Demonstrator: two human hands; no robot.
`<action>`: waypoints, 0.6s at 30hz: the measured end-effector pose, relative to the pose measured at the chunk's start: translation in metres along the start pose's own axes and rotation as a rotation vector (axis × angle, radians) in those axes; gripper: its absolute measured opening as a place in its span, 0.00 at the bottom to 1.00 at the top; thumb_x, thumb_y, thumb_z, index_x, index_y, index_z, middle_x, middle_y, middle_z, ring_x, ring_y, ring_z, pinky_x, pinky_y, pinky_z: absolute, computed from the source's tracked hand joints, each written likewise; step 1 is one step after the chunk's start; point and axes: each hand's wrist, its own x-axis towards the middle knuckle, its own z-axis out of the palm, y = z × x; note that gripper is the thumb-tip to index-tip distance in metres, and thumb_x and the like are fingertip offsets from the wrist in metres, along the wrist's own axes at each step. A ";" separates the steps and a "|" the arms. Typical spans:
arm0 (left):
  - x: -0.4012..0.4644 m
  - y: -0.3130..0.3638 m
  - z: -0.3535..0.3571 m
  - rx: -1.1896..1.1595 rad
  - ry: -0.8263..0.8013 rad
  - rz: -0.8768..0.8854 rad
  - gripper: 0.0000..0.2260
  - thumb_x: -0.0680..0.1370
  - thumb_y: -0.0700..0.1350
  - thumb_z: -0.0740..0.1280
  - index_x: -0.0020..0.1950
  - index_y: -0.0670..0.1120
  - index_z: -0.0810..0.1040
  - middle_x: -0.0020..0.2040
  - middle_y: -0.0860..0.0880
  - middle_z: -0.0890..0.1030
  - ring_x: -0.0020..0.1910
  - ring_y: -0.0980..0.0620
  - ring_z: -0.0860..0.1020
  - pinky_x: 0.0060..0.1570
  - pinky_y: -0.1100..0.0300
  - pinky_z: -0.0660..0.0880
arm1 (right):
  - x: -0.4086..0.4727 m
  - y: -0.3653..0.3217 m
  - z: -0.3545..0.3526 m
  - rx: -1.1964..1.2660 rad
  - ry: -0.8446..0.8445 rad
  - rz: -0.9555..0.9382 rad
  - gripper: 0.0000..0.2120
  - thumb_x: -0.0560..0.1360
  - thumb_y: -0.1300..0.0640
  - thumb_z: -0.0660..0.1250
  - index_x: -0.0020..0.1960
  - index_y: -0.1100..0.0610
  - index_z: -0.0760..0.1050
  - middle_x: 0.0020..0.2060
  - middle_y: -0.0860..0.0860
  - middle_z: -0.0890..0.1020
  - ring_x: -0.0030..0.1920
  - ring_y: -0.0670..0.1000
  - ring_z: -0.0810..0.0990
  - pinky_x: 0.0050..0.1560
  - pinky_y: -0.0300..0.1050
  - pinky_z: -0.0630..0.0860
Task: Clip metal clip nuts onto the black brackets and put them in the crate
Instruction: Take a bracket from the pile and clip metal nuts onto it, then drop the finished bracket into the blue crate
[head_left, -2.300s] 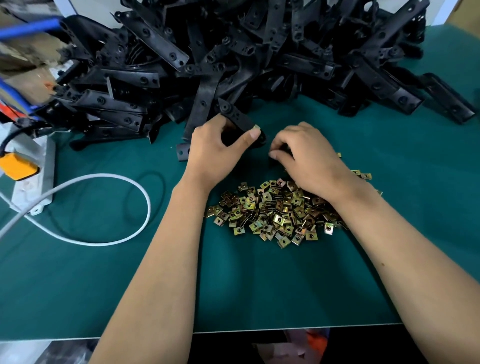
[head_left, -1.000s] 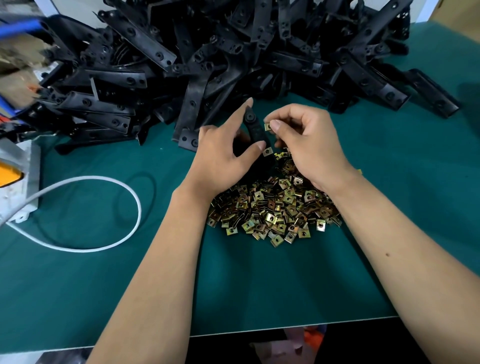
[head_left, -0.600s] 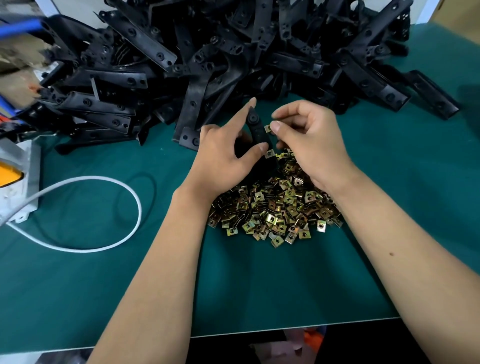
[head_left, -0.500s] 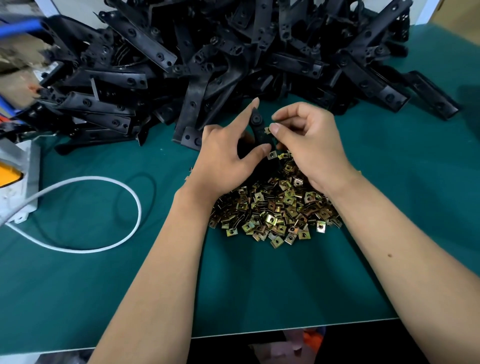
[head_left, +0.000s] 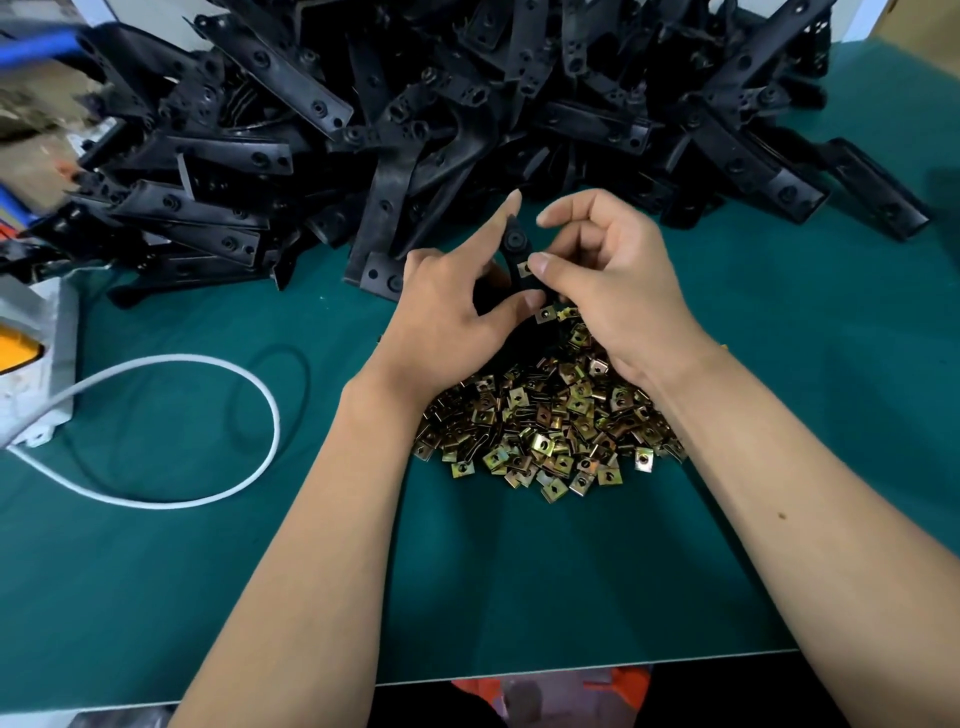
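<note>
We note the left hand gripping a black bracket upright between its fingers; the right hand pinches a clip nut against it — loose clip nuts below both on the surface

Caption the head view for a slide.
Left hand holds a black bracket while right hand presses a clip nut onto it.

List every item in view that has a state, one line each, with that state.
left hand: grips the black bracket, index finger straight along it
black bracket: held upright above the clip nut pile
right hand: pinches a clip nut against the bracket
clip nut: on the bracket's edge
clip nut pile: loose heap on the mat
bracket heap: piled, untouched
white cable: looped on the mat
</note>
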 end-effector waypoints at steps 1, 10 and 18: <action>0.000 -0.001 0.000 0.011 0.008 0.003 0.35 0.78 0.47 0.73 0.83 0.49 0.61 0.33 0.51 0.73 0.34 0.59 0.69 0.62 0.47 0.71 | 0.000 0.000 0.000 -0.008 -0.002 -0.005 0.11 0.76 0.64 0.73 0.56 0.55 0.78 0.35 0.47 0.80 0.36 0.44 0.76 0.44 0.42 0.76; 0.006 -0.014 0.003 0.075 0.077 -0.096 0.35 0.80 0.56 0.68 0.83 0.49 0.59 0.31 0.56 0.73 0.35 0.56 0.71 0.60 0.44 0.72 | 0.000 0.002 0.002 -0.132 0.048 -0.021 0.08 0.83 0.59 0.65 0.57 0.56 0.82 0.46 0.49 0.86 0.48 0.43 0.84 0.48 0.40 0.80; 0.011 -0.022 0.006 0.175 0.210 -0.207 0.33 0.82 0.58 0.65 0.83 0.47 0.59 0.35 0.60 0.74 0.44 0.57 0.71 0.60 0.54 0.61 | -0.007 0.009 0.004 -0.510 -0.054 -0.133 0.12 0.72 0.51 0.80 0.51 0.54 0.84 0.41 0.43 0.84 0.41 0.40 0.81 0.43 0.30 0.75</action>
